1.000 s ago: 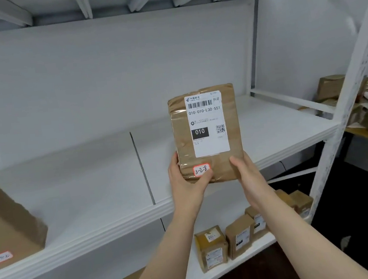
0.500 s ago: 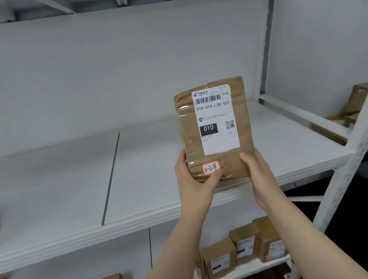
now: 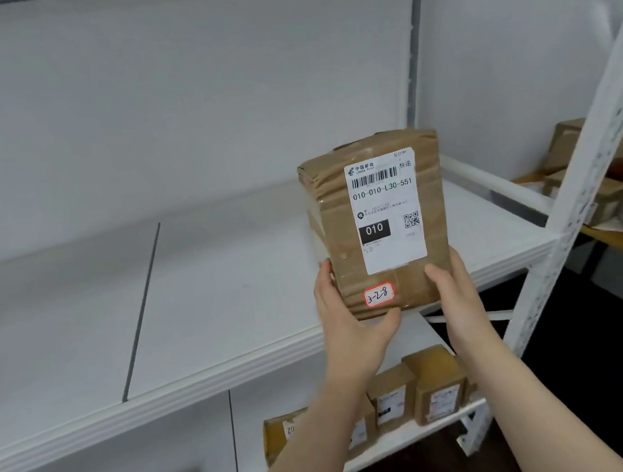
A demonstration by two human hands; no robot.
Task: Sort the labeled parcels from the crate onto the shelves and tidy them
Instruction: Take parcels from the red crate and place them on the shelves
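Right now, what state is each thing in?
parcel: upright, label toward camera, held at the shelf's front edge.
left hand: grips the parcel's lower left corner.
right hand: grips its lower right side.
lower parcels: standing in a row on the lower shelf.

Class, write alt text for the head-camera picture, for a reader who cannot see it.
A left hand and right hand hold a brown taped cardboard parcel upright before a white metal shelf. Its white shipping label reads 010-010-L30-551; a red-bordered sticker reads 3-2-8. Smaller brown cardboard boxes stand on the shelf below.
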